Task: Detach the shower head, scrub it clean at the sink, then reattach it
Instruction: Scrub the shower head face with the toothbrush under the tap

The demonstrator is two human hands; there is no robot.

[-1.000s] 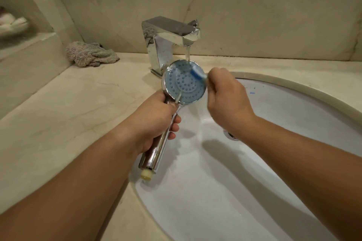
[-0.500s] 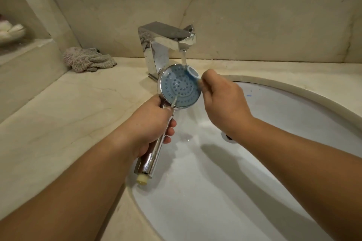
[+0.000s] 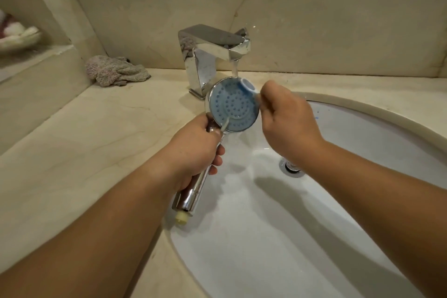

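Brush (image 3: 248,86) shifted to the rim; left hand (image 3: 193,152) grips shower head (image 3: 233,107), right hand (image 3: 287,121) grips brush.

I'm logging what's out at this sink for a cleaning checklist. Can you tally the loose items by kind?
Shower head, in the left hand: 1
Blue-and-white brush, in the right hand: 1
Crumpled cloth on the counter: 1
Total: 3

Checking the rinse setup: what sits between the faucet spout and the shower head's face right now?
Head view: only a thin water stream falls from the faucet onto the shower head rim, beside the blue brush in the right hand.
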